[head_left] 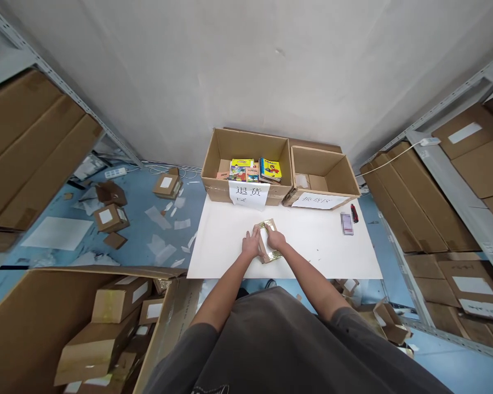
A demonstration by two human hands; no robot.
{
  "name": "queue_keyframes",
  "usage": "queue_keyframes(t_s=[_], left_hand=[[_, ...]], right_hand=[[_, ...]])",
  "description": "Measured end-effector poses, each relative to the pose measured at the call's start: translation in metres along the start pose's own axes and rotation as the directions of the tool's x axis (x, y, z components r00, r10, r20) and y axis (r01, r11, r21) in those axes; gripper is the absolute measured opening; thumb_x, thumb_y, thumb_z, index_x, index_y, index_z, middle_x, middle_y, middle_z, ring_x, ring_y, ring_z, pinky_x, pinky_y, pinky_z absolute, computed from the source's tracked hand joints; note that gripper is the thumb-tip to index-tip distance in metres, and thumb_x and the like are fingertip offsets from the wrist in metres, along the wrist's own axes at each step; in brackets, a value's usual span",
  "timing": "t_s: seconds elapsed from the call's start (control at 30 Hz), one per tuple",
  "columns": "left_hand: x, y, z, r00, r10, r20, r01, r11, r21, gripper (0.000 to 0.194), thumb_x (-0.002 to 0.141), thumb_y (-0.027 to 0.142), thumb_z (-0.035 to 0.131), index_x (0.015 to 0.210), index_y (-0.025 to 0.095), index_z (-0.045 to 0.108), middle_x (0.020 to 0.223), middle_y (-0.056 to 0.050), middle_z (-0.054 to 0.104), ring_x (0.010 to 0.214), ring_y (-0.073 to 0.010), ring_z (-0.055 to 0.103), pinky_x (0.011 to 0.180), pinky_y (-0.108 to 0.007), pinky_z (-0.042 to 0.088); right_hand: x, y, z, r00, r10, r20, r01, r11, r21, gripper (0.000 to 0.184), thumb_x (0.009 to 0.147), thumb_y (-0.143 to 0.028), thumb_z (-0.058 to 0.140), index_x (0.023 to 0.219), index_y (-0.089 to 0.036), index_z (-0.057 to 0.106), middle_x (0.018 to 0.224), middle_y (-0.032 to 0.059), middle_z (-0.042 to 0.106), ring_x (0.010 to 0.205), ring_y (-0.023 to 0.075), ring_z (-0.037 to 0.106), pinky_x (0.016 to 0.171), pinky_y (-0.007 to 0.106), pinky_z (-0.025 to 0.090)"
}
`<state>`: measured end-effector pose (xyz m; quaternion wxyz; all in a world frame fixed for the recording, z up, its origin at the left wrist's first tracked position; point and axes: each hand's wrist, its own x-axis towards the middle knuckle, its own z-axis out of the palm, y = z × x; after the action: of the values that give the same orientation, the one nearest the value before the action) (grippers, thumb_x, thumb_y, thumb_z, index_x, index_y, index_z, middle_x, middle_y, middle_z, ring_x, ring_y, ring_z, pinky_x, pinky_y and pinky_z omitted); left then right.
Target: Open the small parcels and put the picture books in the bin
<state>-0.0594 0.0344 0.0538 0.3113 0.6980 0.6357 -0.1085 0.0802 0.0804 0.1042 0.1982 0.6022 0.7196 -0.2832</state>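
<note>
Between two bare hands, on a white tabletop (222, 241), lies a small brown package (267, 256) with shiny tape and a white label. The left hand (251, 243) touches its left side, fingers pointing away from the body. The right hand (275, 239) rests on its upper right part, fingers curled; whether it pinches anything cannot be told. Beyond the hands, at the far edge, stand two open cardboard boxes side by side, each with a handwritten paper sign on its front. The larger box (216, 189), on the left, holds colourful books (270, 169). Well apart to the right, near the smaller box (345, 186), lies a red and black tool (354, 213) beside a blurred purple slip (347, 224).
</note>
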Motion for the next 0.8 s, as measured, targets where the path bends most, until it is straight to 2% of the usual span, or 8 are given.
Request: queue_keyframes(t_s=[0.2, 0.3, 0.37, 0.43, 0.53, 0.67, 0.73, 0.8], left_hand=[[0.000, -0.001, -0.001, 0.999, -0.038, 0.003, 0.038, 0.998, 0.042, 0.143, 0.056, 0.067, 0.086, 0.167, 0.037, 0.002, 0.177, 0.001, -0.001, 0.154, -0.0482, 0.015, 0.113, -0.054, 0.040], [0.003, -0.001, 0.000, 0.999, -0.052, 0.008, 0.051, 0.997, 0.050, 0.143, 0.054, 0.067, 0.087, 0.166, 0.039, 0.002, 0.177, 0.003, -0.002, 0.155, -0.0488, 0.013, 0.112, -0.054, 0.041], [0.005, 0.000, 0.001, 0.998, -0.061, 0.003, 0.060, 0.997, 0.048, 0.144, 0.052, 0.067, 0.088, 0.166, 0.040, 0.003, 0.177, 0.003, -0.003, 0.154, -0.0502, 0.011, 0.112, -0.055, 0.041], [0.007, 0.002, 0.002, 0.998, -0.069, -0.004, 0.069, 0.997, 0.040, 0.146, 0.050, 0.065, 0.090, 0.166, 0.040, 0.006, 0.177, 0.000, -0.002, 0.154, -0.0518, 0.010, 0.113, -0.057, 0.039], [0.009, 0.005, 0.002, 0.997, -0.069, -0.022, 0.070, 0.997, 0.024, 0.147, 0.048, 0.060, 0.092, 0.166, 0.037, 0.008, 0.177, -0.005, 0.001, 0.154, -0.0535, 0.008, 0.113, -0.060, 0.037], [0.007, 0.009, -0.002, 0.997, -0.068, -0.022, 0.069, 0.996, 0.048, 0.146, 0.049, 0.060, 0.092, 0.167, 0.034, 0.009, 0.176, -0.009, 0.005, 0.155, -0.0531, 0.008, 0.114, -0.060, 0.036], [0.003, 0.012, -0.004, 0.997, -0.072, -0.027, 0.073, 0.994, 0.079, 0.147, 0.050, 0.061, 0.092, 0.167, 0.031, 0.007, 0.176, -0.012, 0.007, 0.156, -0.0522, 0.006, 0.117, -0.060, 0.033], [-0.002, 0.016, -0.005, 0.995, -0.050, -0.083, 0.059, 0.993, 0.105, 0.146, 0.053, 0.061, 0.091, 0.167, 0.028, 0.005, 0.175, -0.015, 0.009, 0.157, -0.0506, 0.002, 0.120, -0.060, 0.027]], right_hand=[[-0.017, 0.000, 0.004, 0.995, 0.036, 0.090, -0.035, 0.999, -0.017, 0.093, 0.087, -0.025, 0.071, 0.164, -0.023, 0.020, 0.128, 0.0186, 0.070, 0.115, 0.0327, 0.069, 0.085, 0.035, 0.051], [-0.040, 0.015, 0.019, 0.989, 0.027, 0.144, -0.024, 1.000, -0.020, 0.086, 0.086, -0.030, 0.073, 0.160, -0.023, 0.029, 0.127, 0.0201, 0.070, 0.112, 0.0340, 0.070, 0.081, 0.036, 0.053], [-0.058, 0.027, 0.033, 0.984, 0.024, 0.175, -0.023, 1.000, -0.007, 0.076, 0.087, -0.028, 0.070, 0.156, -0.025, 0.037, 0.124, 0.0194, 0.071, 0.109, 0.0338, 0.072, 0.079, 0.036, 0.053], [-0.074, 0.036, 0.048, 0.981, 0.025, 0.191, -0.028, 1.000, 0.011, 0.077, 0.084, -0.022, 0.069, 0.154, -0.027, 0.040, 0.120, 0.0183, 0.073, 0.107, 0.0337, 0.072, 0.079, 0.037, 0.054], [-0.090, 0.043, 0.065, 0.985, 0.024, 0.168, -0.030, 0.999, 0.038, 0.089, 0.077, -0.016, 0.070, 0.159, -0.028, 0.037, 0.116, 0.0180, 0.074, 0.106, 0.0350, 0.072, 0.080, 0.039, 0.054], [-0.099, 0.058, 0.069, 0.988, 0.010, 0.151, -0.029, 0.992, 0.125, 0.096, 0.070, -0.012, 0.072, 0.158, -0.030, 0.040, 0.103, 0.0152, 0.077, 0.096, 0.0351, 0.074, 0.076, 0.039, 0.053], [-0.102, 0.077, 0.069, 0.988, -0.006, 0.153, -0.030, 0.972, 0.233, 0.093, 0.072, -0.012, 0.070, 0.157, -0.033, 0.040, 0.098, 0.0109, 0.077, 0.086, 0.0307, 0.075, 0.074, 0.036, 0.052], [-0.104, 0.098, 0.071, 0.998, 0.017, 0.065, -0.040, 0.932, 0.360, 0.086, 0.082, -0.016, 0.065, 0.160, -0.034, 0.034, 0.100, 0.0074, 0.077, 0.082, 0.0259, 0.075, 0.076, 0.033, 0.052]])
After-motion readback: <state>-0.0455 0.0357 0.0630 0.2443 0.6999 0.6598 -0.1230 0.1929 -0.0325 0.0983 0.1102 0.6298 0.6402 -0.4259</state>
